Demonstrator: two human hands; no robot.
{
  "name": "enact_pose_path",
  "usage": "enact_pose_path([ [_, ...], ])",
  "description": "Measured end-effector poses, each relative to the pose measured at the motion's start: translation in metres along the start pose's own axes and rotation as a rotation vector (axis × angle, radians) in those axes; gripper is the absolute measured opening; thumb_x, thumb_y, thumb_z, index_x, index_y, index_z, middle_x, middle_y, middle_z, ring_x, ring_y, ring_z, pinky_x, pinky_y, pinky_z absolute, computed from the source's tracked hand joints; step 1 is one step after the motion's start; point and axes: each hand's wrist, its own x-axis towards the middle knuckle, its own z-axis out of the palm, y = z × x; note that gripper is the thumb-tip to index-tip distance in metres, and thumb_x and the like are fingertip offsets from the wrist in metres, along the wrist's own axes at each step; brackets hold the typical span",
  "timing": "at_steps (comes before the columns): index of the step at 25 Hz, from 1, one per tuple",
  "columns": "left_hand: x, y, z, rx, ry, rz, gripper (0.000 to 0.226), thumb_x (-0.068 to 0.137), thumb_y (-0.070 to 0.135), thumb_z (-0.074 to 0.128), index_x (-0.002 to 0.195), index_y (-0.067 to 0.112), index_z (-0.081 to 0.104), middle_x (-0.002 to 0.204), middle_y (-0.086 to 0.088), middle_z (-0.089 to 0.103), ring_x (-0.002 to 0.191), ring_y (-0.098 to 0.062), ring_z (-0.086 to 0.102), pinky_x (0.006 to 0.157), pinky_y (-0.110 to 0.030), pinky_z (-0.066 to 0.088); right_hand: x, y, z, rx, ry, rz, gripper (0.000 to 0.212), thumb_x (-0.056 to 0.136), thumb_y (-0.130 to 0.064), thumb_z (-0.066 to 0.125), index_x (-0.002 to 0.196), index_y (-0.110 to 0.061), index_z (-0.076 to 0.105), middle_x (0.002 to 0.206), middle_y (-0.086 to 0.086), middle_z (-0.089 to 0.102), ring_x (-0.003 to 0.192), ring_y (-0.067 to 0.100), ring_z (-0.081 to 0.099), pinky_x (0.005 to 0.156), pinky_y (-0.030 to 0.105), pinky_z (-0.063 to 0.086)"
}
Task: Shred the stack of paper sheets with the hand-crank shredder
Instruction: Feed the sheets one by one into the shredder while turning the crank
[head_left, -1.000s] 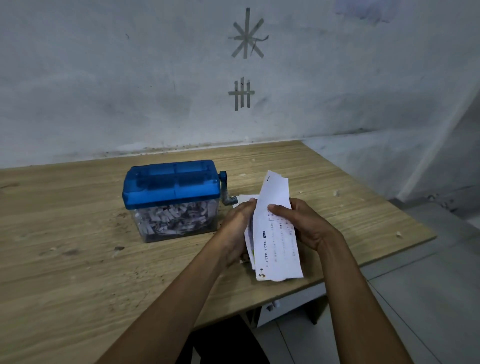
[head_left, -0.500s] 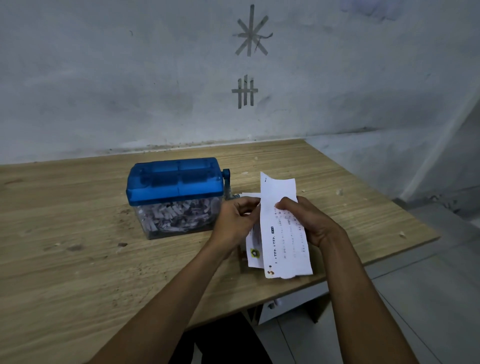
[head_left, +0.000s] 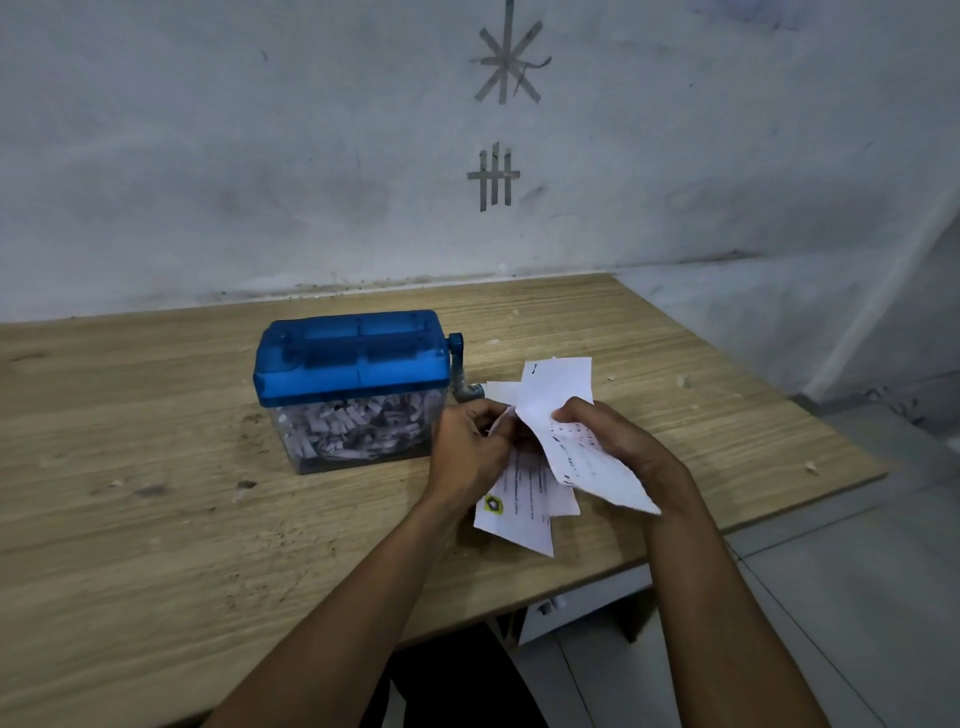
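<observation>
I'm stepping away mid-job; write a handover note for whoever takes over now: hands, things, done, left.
Left hand grips the remaining sheets over the table.
Right hand pinches one sheet, fanned off the rest.
Shredder stands on the table left of both hands; crank untouched.
Done: shreds already in its bin.
Left: feed this sheet, turn the crank, repeat for the others.

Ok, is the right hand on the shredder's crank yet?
Apart. The head view shows the right hand pinching a paper sheet, well to the right of the crank, with paper filling the gap between them.
</observation>
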Motion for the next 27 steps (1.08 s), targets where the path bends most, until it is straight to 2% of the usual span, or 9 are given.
enact_pose_path([
  [2, 0.000, -0.004, -0.003, -0.011, 0.050, -0.033, 0.015, 0.097, 0.012, 0.066, 0.088, 0.005, 0.075, 0.081, 0.000, 0.076, 0.074, -0.010, 0.072, 0.065, -0.025, 0.057, 0.000, 0.009, -0.004, 0.075, -0.014, 0.142, 0.067, 0.075, -0.043, 0.076, 0.129, -0.006, 0.065, 0.127, 0.013, 0.068, 0.110, 0.031, 0.067, 0.101, 0.038, 0.048],
  [3, 0.000, -0.005, -0.004, -0.026, 0.055, -0.048, 0.014, 0.098, 0.011, 0.066, 0.088, 0.006, 0.075, 0.082, -0.001, 0.076, 0.076, -0.012, 0.073, 0.067, -0.027, 0.058, -0.001, 0.011, -0.006, 0.089, -0.020, 0.151, 0.072, 0.072, -0.045, 0.078, 0.132, -0.007, 0.063, 0.132, 0.015, 0.066, 0.117, 0.032, 0.065, 0.105, 0.042, 0.046],
  [7, 0.000, -0.002, -0.002, -0.070, 0.065, -0.099, 0.009, 0.099, 0.013, 0.064, 0.096, 0.012, 0.072, 0.090, 0.002, 0.075, 0.079, -0.008, 0.072, 0.070, -0.025, 0.059, 0.001, 0.003, -0.004, 0.061, 0.001, -0.018, 0.048, 0.087, -0.034, 0.064, 0.125, -0.005, 0.067, 0.122, 0.018, 0.070, 0.110, 0.035, 0.067, 0.096, 0.047, 0.051],
  [11, -0.006, 0.001, 0.004, 0.139, -0.006, -0.073, 0.020, 0.098, 0.010, 0.062, 0.117, 0.016, 0.067, 0.100, 0.009, 0.070, 0.092, -0.007, 0.068, 0.073, -0.020, 0.052, 0.005, -0.003, 0.005, -0.021, 0.126, -0.164, 0.020, 0.098, -0.020, 0.060, 0.109, -0.006, 0.069, 0.101, 0.013, 0.076, 0.087, 0.026, 0.073, 0.080, 0.038, 0.057],
  [14, -0.010, 0.004, 0.005, 0.295, -0.069, 0.016, 0.023, 0.100, 0.011, 0.056, 0.122, 0.012, 0.064, 0.110, 0.000, 0.072, 0.101, -0.017, 0.068, 0.075, -0.020, 0.051, 0.005, -0.005, 0.007, -0.111, 0.163, -0.194, 0.023, 0.097, -0.024, 0.064, 0.113, -0.007, 0.069, 0.105, 0.013, 0.076, 0.093, 0.028, 0.073, 0.089, 0.044, 0.055],
  [17, -0.007, 0.019, 0.000, 0.339, -0.111, -0.014, 0.034, 0.107, 0.022, 0.047, 0.132, 0.005, 0.062, 0.129, -0.007, 0.067, 0.120, -0.023, 0.061, 0.092, -0.026, 0.047, 0.004, -0.008, 0.007, -0.082, 0.196, -0.220, 0.025, 0.097, -0.022, 0.064, 0.115, -0.005, 0.069, 0.107, 0.013, 0.076, 0.092, 0.026, 0.073, 0.084, 0.040, 0.058],
  [21, -0.005, 0.050, -0.014, 0.125, -0.240, -0.173, 0.032, 0.100, 0.041, 0.058, 0.123, 0.019, 0.066, 0.111, 0.009, 0.071, 0.100, -0.007, 0.068, 0.080, -0.025, 0.054, -0.004, -0.023, 0.017, -0.025, 0.171, -0.307, 0.029, 0.097, -0.021, 0.064, 0.120, -0.004, 0.067, 0.110, 0.012, 0.076, 0.099, 0.028, 0.072, 0.085, 0.040, 0.058],
  [24, -0.005, 0.069, -0.026, -0.043, -0.310, -0.250, 0.026, 0.093, 0.028, 0.072, 0.116, 0.016, 0.073, 0.100, 0.007, 0.077, 0.087, -0.011, 0.075, 0.072, -0.026, 0.061, -0.009, -0.044, 0.031, 0.034, 0.170, -0.406, 0.029, 0.097, -0.025, 0.064, 0.117, -0.005, 0.068, 0.111, 0.012, 0.075, 0.106, 0.031, 0.071, 0.088, 0.042, 0.058],
  [27, 0.003, 0.089, -0.045, -0.152, -0.239, -0.200, 0.020, 0.093, 0.015, 0.071, 0.113, 0.012, 0.074, 0.097, 0.005, 0.078, 0.085, -0.012, 0.075, 0.068, -0.025, 0.061, -0.011, -0.062, 0.050, 0.137, 0.127, -0.449, 0.058, 0.090, -0.056, 0.055, 0.121, -0.008, 0.066, 0.116, 0.011, 0.074, 0.110, 0.030, 0.069, 0.093, 0.045, 0.056],
])
